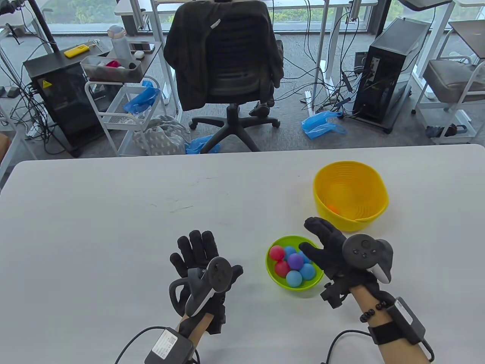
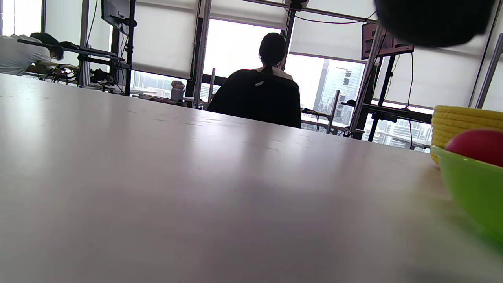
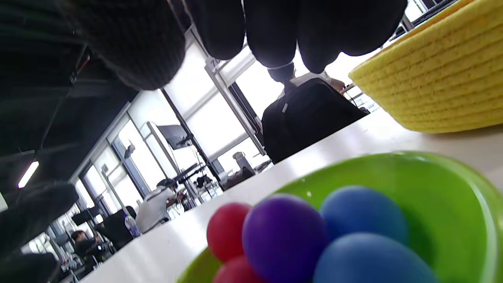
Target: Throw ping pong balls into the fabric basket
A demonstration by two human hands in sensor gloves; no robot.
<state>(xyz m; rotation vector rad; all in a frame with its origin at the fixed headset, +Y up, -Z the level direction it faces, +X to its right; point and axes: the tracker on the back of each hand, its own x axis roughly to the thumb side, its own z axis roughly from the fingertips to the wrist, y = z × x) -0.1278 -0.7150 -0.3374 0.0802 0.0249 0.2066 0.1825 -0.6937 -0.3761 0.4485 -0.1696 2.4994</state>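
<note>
- Ping pong balls (image 1: 295, 265) lie heaped in a green bowl (image 1: 276, 278) directly under the fingers of the right hand (image 1: 329, 250): red, blue and one purple ball (image 1: 295, 261) on top of the pile.
- The fabric basket (image 1: 350, 195), yellow and ribbed, stands just beyond the right hand's fingertips, close behind the bowl but apart from it; one orange ball (image 1: 332, 208) already lies inside.
- The step in hand looks like picking the next ball. The purple one sits highest and nearest the thumb, so pinching it alone between thumb and forefinger should keep the neighbours from rolling out.
- Since the basket is so near, a short, soft underhand lob aimed at its far inner wall seems safer than a hard throw, which could bounce a light ball back out over the rim.
- The right hand hovers over the bowl's right side, palm down, fingers (image 3: 271, 31) spread and loose, thumb towards the balls; it grasps nothing.
- The left hand (image 1: 201, 261) lies flat on the table (image 1: 113, 227), well to the left of the bowl, fingers extended forward and holding nothing.
- Its wrist view looks low across the table, with the bowl's edge and a red ball (image 2: 477, 145) at the right.
</note>
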